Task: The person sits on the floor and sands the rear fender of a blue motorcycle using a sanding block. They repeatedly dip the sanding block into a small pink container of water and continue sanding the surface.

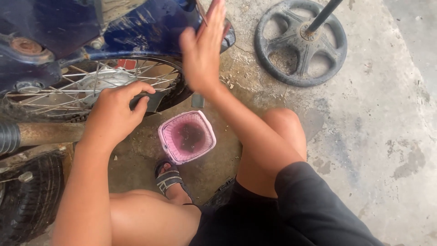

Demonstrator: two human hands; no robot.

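From the head view, the left hand point(114, 111) had its fingers clamped on a dark flat rubber piece point(152, 99) lying against the spoked motorbike wheel point(91, 86), its length running left to right; the right hand point(202, 48), fingers together and flat, hovered just right of it, above the pink plastic tub point(186, 136).

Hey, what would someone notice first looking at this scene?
Probably the right hand, raised open and flat against the blue motorcycle fender at the top. Just left of it, the left hand grips a dark piece at the rim of the spoked wheel. Below them a pink basket stands on the concrete floor, and a black wheel-shaped stand base lies upper right.
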